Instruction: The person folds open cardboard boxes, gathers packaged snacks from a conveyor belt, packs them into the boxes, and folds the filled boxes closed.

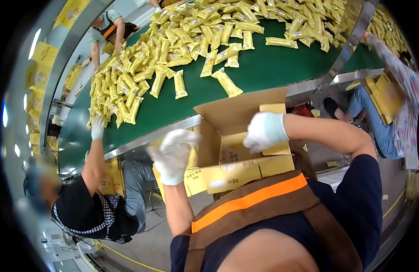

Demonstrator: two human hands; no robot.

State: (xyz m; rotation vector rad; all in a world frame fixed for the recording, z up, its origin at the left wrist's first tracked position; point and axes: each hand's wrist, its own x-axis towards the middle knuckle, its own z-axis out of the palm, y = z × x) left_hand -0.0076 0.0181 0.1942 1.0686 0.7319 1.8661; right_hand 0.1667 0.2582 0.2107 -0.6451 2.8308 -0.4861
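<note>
An open yellow cardboard box [234,176] with brown inner walls stands in front of my body, against the edge of the conveyor. Its far flap is raised. My left hand [173,156], in a white glove, is at the box's left side with thumb and fingers apart and nothing visible in it. The white-gloved right hand [266,131] is over the box's right part, fingers curled downward and together; what they hold, if anything, is hidden. Part of the box's inside shows between my hands.
Many yellow wrapped packets [173,45] lie heaped on the green conveyor belt [200,97], which has a metal edge. To the left, a co-worker's gloved hand [97,128] touches the packets. Another person [395,95] with a box sits at right; another [112,29] stands across the belt.
</note>
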